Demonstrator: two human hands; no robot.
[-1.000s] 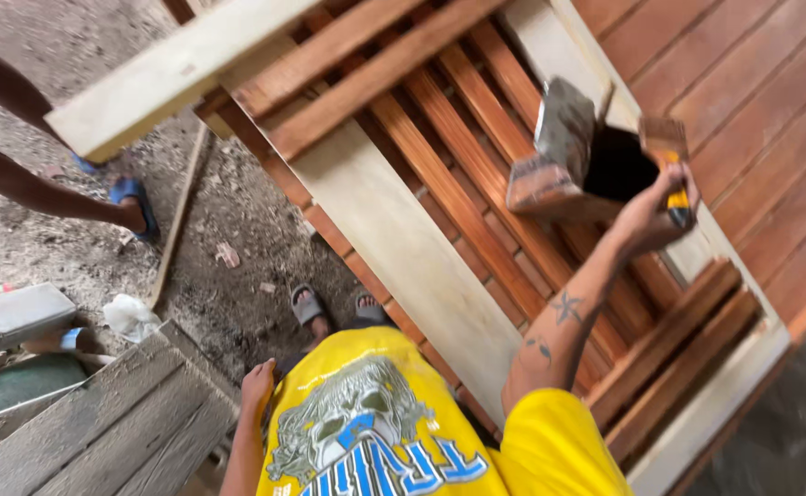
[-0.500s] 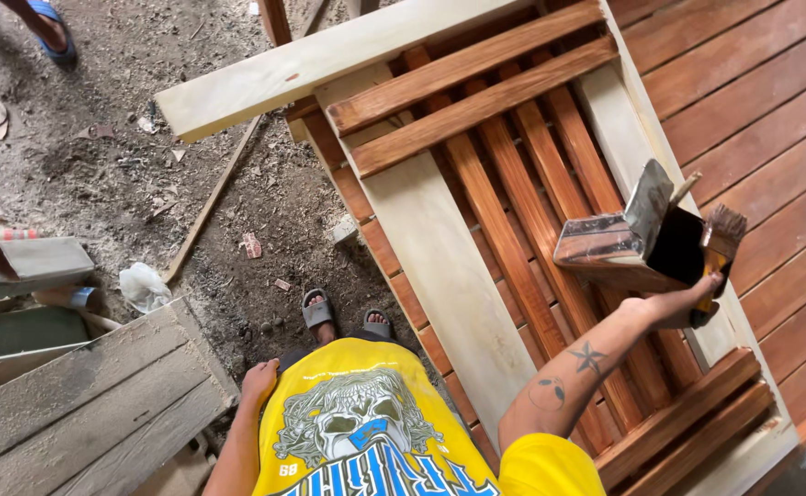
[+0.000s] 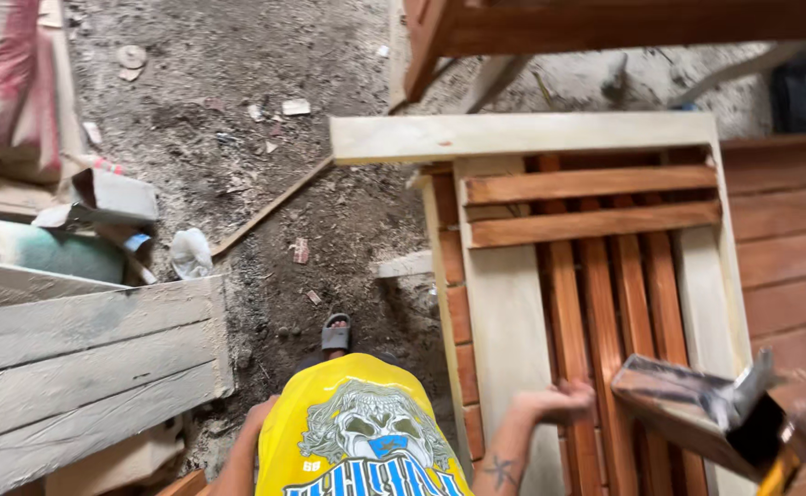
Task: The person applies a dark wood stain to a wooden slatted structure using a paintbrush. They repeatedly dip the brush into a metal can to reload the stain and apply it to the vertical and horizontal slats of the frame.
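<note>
Dirt floor, one hammer [image 3: 770, 427], two crosswise slats [image 3: 591, 204]

Reddish-brown wooden slats [image 3: 605, 303] with a smooth, slightly satin finish lie beside pale, matt planed boards [image 3: 504, 312]. Weathered grey planks [image 3: 81, 358], rough and dry, sit over a gritty dirt floor [image 3: 237, 110]. A yellow cloth shirt [image 3: 357, 441] carries a printed design. The blurred hammer head [image 3: 761, 422] looks like dark metal against a worn wooden block [image 3: 669, 409].
</note>
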